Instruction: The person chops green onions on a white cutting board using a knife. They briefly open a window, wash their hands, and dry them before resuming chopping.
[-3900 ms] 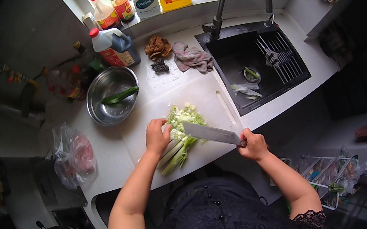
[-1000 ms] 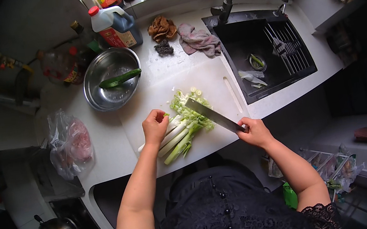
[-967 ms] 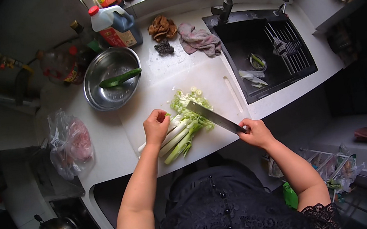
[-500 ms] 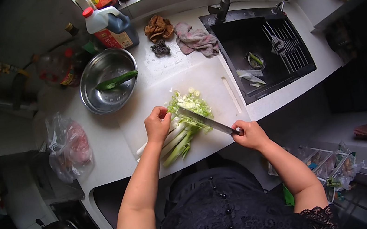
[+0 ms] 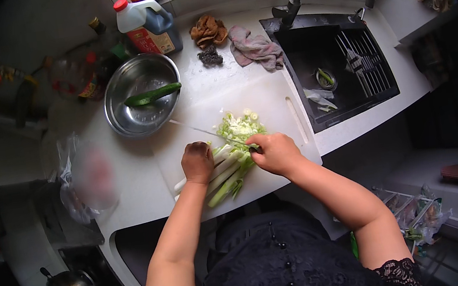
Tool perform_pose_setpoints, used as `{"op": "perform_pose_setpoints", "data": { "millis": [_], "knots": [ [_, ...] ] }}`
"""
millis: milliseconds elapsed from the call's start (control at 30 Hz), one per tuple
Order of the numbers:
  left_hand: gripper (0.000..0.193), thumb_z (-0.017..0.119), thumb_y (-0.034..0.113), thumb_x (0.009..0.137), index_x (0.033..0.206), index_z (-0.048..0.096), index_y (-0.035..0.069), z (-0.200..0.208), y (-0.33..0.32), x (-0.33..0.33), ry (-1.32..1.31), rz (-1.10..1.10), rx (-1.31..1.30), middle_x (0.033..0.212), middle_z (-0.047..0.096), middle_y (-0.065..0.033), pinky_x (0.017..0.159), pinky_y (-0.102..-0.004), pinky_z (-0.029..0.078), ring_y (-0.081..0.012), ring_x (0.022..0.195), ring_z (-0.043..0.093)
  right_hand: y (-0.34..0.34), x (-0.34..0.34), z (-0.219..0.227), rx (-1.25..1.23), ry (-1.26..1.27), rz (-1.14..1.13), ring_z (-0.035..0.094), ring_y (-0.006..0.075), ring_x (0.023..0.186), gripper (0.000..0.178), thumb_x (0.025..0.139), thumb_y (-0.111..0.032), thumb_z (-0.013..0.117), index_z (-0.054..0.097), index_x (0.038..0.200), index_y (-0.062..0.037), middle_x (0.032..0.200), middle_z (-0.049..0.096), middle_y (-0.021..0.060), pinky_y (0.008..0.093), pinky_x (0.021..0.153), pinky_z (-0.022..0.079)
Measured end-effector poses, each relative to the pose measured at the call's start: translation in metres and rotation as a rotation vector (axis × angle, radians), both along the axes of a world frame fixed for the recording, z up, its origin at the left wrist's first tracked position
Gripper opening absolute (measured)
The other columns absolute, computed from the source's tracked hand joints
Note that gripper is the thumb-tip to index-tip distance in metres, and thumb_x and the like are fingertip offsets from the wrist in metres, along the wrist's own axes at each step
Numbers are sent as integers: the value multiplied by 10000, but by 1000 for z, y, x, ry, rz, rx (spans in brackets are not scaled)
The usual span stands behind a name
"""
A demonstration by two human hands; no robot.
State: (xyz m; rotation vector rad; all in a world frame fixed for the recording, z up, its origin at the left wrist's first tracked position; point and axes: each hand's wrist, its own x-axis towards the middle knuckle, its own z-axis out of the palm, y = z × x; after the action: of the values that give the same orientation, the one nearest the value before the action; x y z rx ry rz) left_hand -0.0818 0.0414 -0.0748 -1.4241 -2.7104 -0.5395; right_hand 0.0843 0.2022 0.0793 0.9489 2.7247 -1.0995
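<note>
My right hand [image 5: 277, 152] grips the handle of a kitchen knife [image 5: 204, 130], its thin blade reaching left past the chopped scallion. My left hand [image 5: 198, 163] is closed, its fingers curled over the scallion stalks [image 5: 221, 176]; the fingertips are partly hidden. Those stalks lie side by side, white and pale green, at the near part of the white cutting board [image 5: 169, 145]. A heap of chopped scallion [image 5: 241, 124] sits just beyond the stalks, on the far side of the blade.
Left of the board's far edge stands a steel bowl [image 5: 120, 120] holding a cucumber [image 5: 153, 94]. A jug of dark liquid [image 5: 147, 28], a rag [image 5: 254, 49] and a scouring pad [image 5: 209, 57] line the back. The black sink [image 5: 316, 54] is at right, a plastic bag [image 5: 71, 188] at left.
My right hand has moved left toward the stalks, and the knife has swung so its blade points further left. The left hand has curled more tightly. The whole view has shifted slightly.
</note>
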Motion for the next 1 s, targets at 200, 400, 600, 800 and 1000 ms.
{"op": "perform_pose_setpoints", "data": {
  "millis": [200,400,600,800,1000],
  "knots": [
    [63,685,161,767,794,703,108,1,1,8,-154,22,43,871,687,-78,742,-409,529,-295,834,633,-3,-42,-22,41,-7,143,672,335,759,277,777,-218,624,729,1024,-151,799,706,123,429,731,549],
    [77,688,157,758,813,713,110,-4,1,9,-198,60,139,854,683,-98,724,-423,525,-318,807,637,-11,-68,-39,51,-44,204,675,331,751,285,772,-224,636,735,1030,-153,801,708,125,426,731,555],
    [101,700,159,744,834,715,114,-7,4,11,-225,96,202,857,679,-108,697,-433,530,-335,789,637,-11,-77,-40,44,-114,283,673,358,793,227,768,-215,607,726,957,-170,821,696,151,467,739,553],
    [131,699,157,747,863,721,99,-3,6,11,-280,107,210,871,678,-127,710,-446,533,-354,812,638,-10,-84,-41,93,-182,365,672,350,791,190,768,-201,601,722,909,-162,792,686,151,463,726,554],
    [125,698,135,737,853,721,97,-4,7,11,-295,110,228,875,677,-135,721,-443,531,-353,820,636,-9,-83,-56,99,-140,353,672,354,786,196,768,-179,577,723,899,-172,793,683,163,465,721,555]
  ]
}}
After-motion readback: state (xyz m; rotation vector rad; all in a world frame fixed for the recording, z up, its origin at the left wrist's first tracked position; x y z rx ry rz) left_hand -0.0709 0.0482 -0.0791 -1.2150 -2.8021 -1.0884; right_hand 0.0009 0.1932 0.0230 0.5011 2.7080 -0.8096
